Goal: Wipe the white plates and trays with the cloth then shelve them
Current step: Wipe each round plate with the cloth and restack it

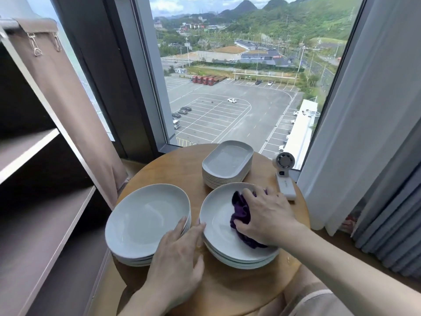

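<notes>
At the far left a shelf unit (34, 156) with pale boards and a dark back is seen. Over its upper corner a brown fabric cover (68, 92) is hung, and two metal clips (37, 47) are fastened near its top edge. Beside it stands a round wooden table (159, 172), set before a window (227, 65) through which a car park and green hills are seen. An orange sign on a far building is too small to be read.

On the near left of the table a left stack of plates (141, 215), white and deep, is placed. Between the two stacks the left hand (180, 258) is laid, released, with its fingers stretched out. One fingertip is pressed against the rim of the left stack and another against the rim of the right stack of plates (216, 226). Nothing is grasped by it.

On the top plate of the right stack a purple cloth (241, 213) is bunched and pressed down by the right hand (271, 215), whose fingers and thumb are curled round it. Just behind, touching or nearly touching that stack, a stack of trays (227, 160), white and oblong, is set.

At the table's right edge a white handheld fan (284, 176) is laid. Faint grey lettering is carried on its handle, but it cannot be read. A grey curtain (364, 133) is hung at the far right.
</notes>
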Action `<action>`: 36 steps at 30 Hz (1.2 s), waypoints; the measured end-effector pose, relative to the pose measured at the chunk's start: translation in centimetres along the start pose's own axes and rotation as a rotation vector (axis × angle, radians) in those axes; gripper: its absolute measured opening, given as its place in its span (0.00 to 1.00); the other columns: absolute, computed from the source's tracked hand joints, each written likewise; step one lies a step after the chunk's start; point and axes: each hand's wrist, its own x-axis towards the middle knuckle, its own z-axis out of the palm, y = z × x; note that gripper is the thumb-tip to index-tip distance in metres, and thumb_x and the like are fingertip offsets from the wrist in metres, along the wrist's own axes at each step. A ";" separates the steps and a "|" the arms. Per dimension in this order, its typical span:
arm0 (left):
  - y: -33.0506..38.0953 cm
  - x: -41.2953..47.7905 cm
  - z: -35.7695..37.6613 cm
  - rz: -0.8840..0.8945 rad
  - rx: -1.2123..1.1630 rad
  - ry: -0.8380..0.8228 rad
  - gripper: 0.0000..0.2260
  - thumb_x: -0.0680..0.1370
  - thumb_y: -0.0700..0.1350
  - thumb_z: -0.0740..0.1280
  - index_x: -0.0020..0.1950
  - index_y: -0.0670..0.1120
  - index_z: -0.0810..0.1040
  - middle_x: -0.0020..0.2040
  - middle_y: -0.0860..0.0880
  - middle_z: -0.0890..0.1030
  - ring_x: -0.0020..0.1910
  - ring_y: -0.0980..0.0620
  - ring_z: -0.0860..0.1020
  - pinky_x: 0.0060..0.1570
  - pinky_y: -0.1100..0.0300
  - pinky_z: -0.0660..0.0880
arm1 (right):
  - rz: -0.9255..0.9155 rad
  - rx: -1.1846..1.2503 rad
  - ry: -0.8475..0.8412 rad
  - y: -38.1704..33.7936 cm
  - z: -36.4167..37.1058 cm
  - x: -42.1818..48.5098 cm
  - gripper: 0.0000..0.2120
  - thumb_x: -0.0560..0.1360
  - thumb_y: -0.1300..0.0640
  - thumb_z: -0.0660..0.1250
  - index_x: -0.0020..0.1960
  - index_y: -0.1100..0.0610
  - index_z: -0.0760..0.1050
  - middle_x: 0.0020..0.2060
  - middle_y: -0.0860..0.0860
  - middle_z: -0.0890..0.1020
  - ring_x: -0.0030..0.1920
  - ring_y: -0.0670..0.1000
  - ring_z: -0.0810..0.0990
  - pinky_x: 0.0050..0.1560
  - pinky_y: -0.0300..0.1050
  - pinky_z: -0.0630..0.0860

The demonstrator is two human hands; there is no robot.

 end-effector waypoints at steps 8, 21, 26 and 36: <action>-0.3 0.0 0.2 -0.006 0.004 0.007 0.31 0.78 0.52 0.64 0.80 0.61 0.58 0.79 0.61 0.63 0.81 0.58 0.47 0.76 0.60 0.53 | -0.008 0.206 -0.210 1.2 -2.3 -3.4 0.45 0.64 0.14 0.43 0.67 0.43 0.67 0.53 0.47 0.73 0.57 0.53 0.70 0.59 0.51 0.70; -0.5 0.1 0.2 -0.013 -0.055 0.010 0.31 0.77 0.53 0.65 0.79 0.63 0.59 0.80 0.59 0.62 0.81 0.59 0.47 0.75 0.62 0.52 | -0.171 0.382 -0.151 -1.1 0.5 -1.7 0.53 0.65 0.25 0.67 0.80 0.40 0.42 0.82 0.45 0.43 0.79 0.56 0.54 0.79 0.54 0.53; -0.7 0.2 0.5 -0.029 -0.063 -0.022 0.32 0.75 0.57 0.62 0.78 0.65 0.56 0.80 0.58 0.62 0.81 0.56 0.53 0.76 0.56 0.59 | -0.186 0.330 -0.047 -3.5 1.4 0.7 0.42 0.66 0.27 0.65 0.75 0.36 0.56 0.75 0.44 0.62 0.71 0.56 0.65 0.71 0.55 0.60; -0.3 0.1 0.3 -0.012 -0.013 -0.017 0.29 0.77 0.53 0.63 0.77 0.62 0.61 0.78 0.63 0.64 0.81 0.58 0.49 0.76 0.58 0.57 | 0.073 0.172 0.121 -3.3 2.5 3.7 0.33 0.69 0.30 0.63 0.70 0.42 0.65 0.70 0.50 0.67 0.68 0.59 0.67 0.65 0.60 0.63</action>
